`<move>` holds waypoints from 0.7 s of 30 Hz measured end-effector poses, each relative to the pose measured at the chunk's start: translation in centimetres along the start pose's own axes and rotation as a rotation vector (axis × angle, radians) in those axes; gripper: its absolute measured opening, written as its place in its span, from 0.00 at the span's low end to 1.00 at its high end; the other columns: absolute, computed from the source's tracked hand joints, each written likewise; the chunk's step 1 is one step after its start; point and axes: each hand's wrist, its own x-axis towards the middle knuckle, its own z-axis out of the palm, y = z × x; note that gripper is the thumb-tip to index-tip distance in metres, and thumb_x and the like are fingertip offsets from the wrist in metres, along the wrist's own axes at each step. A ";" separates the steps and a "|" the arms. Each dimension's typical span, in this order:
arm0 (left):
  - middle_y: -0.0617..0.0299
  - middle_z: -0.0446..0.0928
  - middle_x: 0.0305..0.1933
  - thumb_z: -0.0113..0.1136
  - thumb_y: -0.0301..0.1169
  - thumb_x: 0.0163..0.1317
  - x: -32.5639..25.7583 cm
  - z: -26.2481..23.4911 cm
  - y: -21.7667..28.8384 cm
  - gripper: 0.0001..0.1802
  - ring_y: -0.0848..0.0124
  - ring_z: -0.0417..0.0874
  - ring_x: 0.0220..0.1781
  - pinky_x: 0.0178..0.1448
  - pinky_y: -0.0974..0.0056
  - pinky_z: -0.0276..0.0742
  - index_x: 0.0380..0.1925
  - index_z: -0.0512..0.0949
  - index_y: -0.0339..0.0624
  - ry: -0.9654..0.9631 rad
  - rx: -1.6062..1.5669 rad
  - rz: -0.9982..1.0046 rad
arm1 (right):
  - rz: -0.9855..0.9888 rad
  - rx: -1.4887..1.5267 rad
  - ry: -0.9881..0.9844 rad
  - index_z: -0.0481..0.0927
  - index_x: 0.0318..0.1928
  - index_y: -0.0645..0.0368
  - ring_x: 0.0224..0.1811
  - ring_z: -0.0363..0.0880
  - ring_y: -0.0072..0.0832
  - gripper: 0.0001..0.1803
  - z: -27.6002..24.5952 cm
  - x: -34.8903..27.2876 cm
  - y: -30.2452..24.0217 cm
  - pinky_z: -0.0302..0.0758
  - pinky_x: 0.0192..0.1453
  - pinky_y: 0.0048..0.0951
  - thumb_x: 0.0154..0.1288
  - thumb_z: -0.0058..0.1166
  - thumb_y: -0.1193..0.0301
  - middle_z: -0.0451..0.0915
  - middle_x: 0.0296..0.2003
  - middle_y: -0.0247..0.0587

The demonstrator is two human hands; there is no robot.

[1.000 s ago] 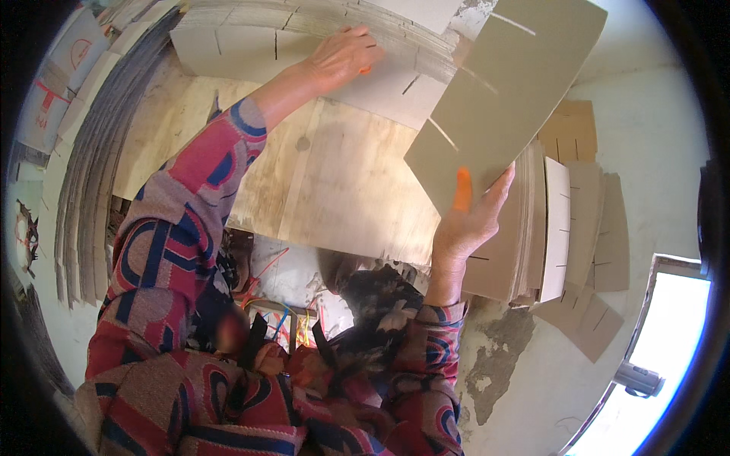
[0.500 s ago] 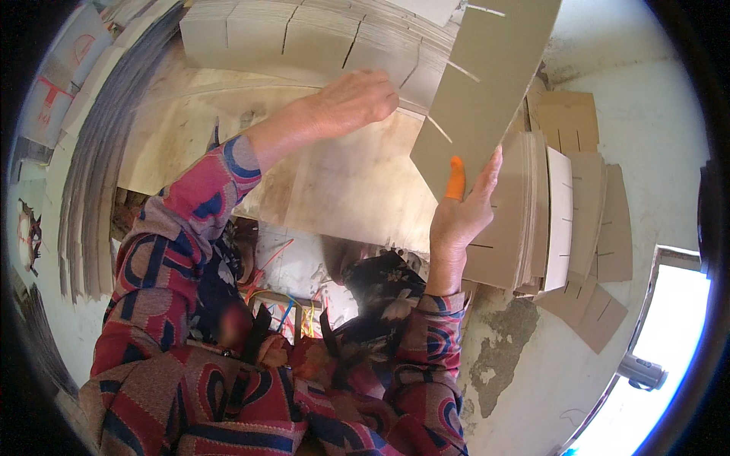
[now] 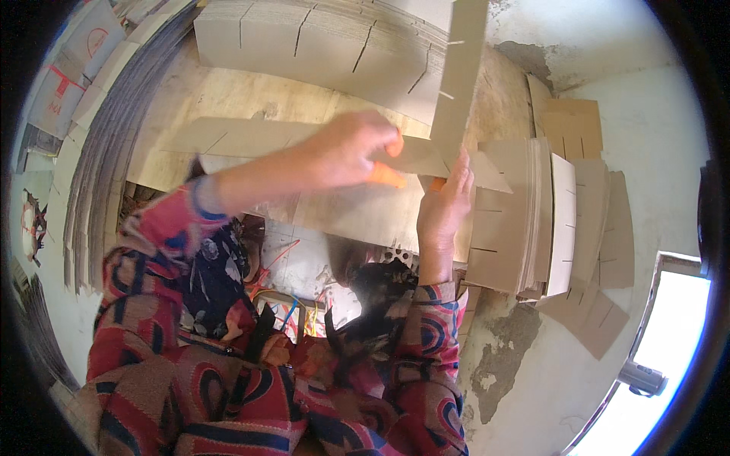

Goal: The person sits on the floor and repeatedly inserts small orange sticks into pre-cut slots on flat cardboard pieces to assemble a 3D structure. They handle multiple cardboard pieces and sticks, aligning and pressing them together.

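My left hand point(image 3: 346, 148) grips a long slotted cardboard strip point(image 3: 243, 137) that lies crosswise over the wooden board point(image 3: 228, 91). My right hand point(image 3: 445, 205) holds a second slotted cardboard strip point(image 3: 460, 76) upright and nearly edge-on, its lower end meeting the long strip. Both hands wear orange fingertip covers point(image 3: 384, 175). The two strips cross just above my right hand. Patterned red and blue sleeves cover my forearms.
A stack of slotted cardboard pieces point(image 3: 319, 45) lies at the far side of the board. Another stack point(image 3: 525, 220) stands to the right, with loose pieces point(image 3: 593, 319) on the floor beyond it. Flat cardboard sheets point(image 3: 99, 152) are piled at the left. Coloured strings point(image 3: 289, 304) lie near my lap.
My left hand came back from the far stack with a long strip. My right hand turned its piece from flat-on to nearly edge-on and brought it onto the strip.
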 end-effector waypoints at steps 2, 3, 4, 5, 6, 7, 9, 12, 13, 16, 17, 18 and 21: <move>0.60 0.74 0.32 0.73 0.39 0.45 0.3 -5.4 2.3 0.21 0.63 0.74 0.33 0.39 0.58 0.72 0.32 0.73 0.40 -0.007 -0.151 -0.188 | -0.016 0.006 0.042 0.56 0.66 0.60 0.42 0.78 0.54 0.32 0.0 -0.5 -0.6 0.79 0.41 0.44 0.62 0.50 0.79 0.72 0.51 0.57; 0.60 0.74 0.32 0.73 0.38 0.45 1.4 -6.1 1.8 0.21 0.63 0.74 0.34 0.40 0.58 0.72 0.33 0.73 0.40 0.020 -0.028 -0.131 | -0.029 0.002 0.074 0.56 0.66 0.60 0.43 0.77 0.53 0.32 -0.5 -0.5 -0.3 0.79 0.42 0.44 0.61 0.50 0.79 0.72 0.51 0.57; 0.60 0.73 0.33 0.73 0.37 0.44 2.7 -7.1 0.9 0.21 0.63 0.74 0.36 0.41 0.58 0.72 0.33 0.73 0.40 0.049 0.111 -0.084 | -0.045 0.016 0.106 0.56 0.66 0.60 0.43 0.77 0.53 0.32 -0.6 -0.4 -0.3 0.79 0.43 0.43 0.61 0.50 0.79 0.72 0.51 0.57; 0.60 0.73 0.34 0.73 0.36 0.44 4.0 -7.7 -0.5 0.21 0.63 0.73 0.37 0.42 0.58 0.72 0.34 0.73 0.40 0.083 0.240 -0.032 | -0.038 0.010 0.097 0.56 0.66 0.60 0.44 0.77 0.53 0.32 -0.7 -0.3 -0.1 0.79 0.43 0.42 0.61 0.50 0.80 0.72 0.51 0.56; 0.59 0.73 0.35 0.73 0.36 0.44 5.3 -7.6 -2.3 0.22 0.62 0.73 0.39 0.44 0.58 0.71 0.34 0.72 0.39 0.062 0.355 -0.003 | -0.033 0.004 0.089 0.57 0.66 0.60 0.45 0.76 0.53 0.32 -0.9 -0.2 -0.1 0.79 0.44 0.42 0.61 0.50 0.80 0.72 0.50 0.56; 0.59 0.73 0.36 0.73 0.36 0.44 6.1 -7.2 -4.2 0.23 0.62 0.72 0.42 0.46 0.59 0.71 0.35 0.72 0.39 0.041 0.487 0.007 | -0.038 0.020 0.075 0.57 0.66 0.60 0.46 0.76 0.53 0.32 -0.7 -0.1 -0.4 0.78 0.45 0.41 0.61 0.50 0.80 0.72 0.50 0.56; 0.58 0.72 0.38 0.73 0.36 0.43 7.2 -6.0 -7.5 0.24 0.61 0.71 0.46 0.49 0.59 0.70 0.35 0.71 0.38 0.017 0.686 -0.010 | -0.051 0.045 0.077 0.57 0.66 0.61 0.47 0.76 0.53 0.32 -0.1 0.0 -1.1 0.78 0.46 0.41 0.61 0.50 0.81 0.73 0.50 0.56; 0.58 0.72 0.40 0.72 0.33 0.42 9.3 -3.1 -11.3 0.24 0.60 0.70 0.49 0.52 0.59 0.70 0.35 0.70 0.36 0.018 0.808 -0.045 | 0.113 0.129 0.045 0.61 0.65 0.62 0.55 0.73 0.49 0.30 -0.9 0.3 -2.4 0.73 0.55 0.39 0.62 0.51 0.78 0.72 0.55 0.55; 0.57 0.72 0.39 0.71 0.32 0.42 9.8 -2.2 -12.1 0.23 0.60 0.70 0.49 0.52 0.59 0.70 0.35 0.70 0.35 0.015 0.825 -0.050 | 0.202 0.175 0.027 0.63 0.64 0.62 0.59 0.72 0.47 0.28 -1.1 0.4 -2.6 0.70 0.60 0.38 0.63 0.51 0.76 0.71 0.58 0.54; 0.58 0.73 0.37 0.67 0.30 0.44 10.4 -0.8 -14.2 0.15 0.61 0.71 0.47 0.50 0.60 0.71 0.31 0.74 0.37 0.050 0.843 0.026 | 0.083 0.226 0.100 0.60 0.66 0.63 0.62 0.69 0.45 0.30 -0.9 0.4 -1.7 0.69 0.63 0.37 0.63 0.50 0.77 0.68 0.61 0.54; 0.58 0.74 0.36 0.65 0.29 0.45 10.3 -0.8 -14.7 0.12 0.62 0.71 0.46 0.50 0.60 0.71 0.29 0.75 0.38 0.064 0.847 0.066 | 0.072 0.226 0.106 0.60 0.66 0.63 0.62 0.69 0.45 0.31 -0.9 0.5 -1.7 0.69 0.63 0.36 0.62 0.50 0.78 0.68 0.61 0.54; 0.58 0.74 0.35 0.64 0.29 0.45 10.2 -0.8 -15.2 0.10 0.62 0.71 0.46 0.49 0.60 0.71 0.28 0.75 0.38 0.033 0.818 0.066 | 0.061 0.225 0.112 0.60 0.66 0.63 0.63 0.69 0.45 0.31 -1.0 0.7 -1.9 0.69 0.63 0.36 0.62 0.49 0.80 0.68 0.62 0.54; 0.56 0.74 0.32 0.61 0.27 0.47 9.7 -2.0 -15.3 0.06 0.61 0.72 0.45 0.47 0.61 0.72 0.25 0.75 0.38 -0.013 0.761 0.104 | 0.036 0.225 0.132 0.60 0.66 0.62 0.63 0.68 0.45 0.32 -0.6 0.8 -2.0 0.69 0.63 0.35 0.60 0.47 0.83 0.67 0.62 0.54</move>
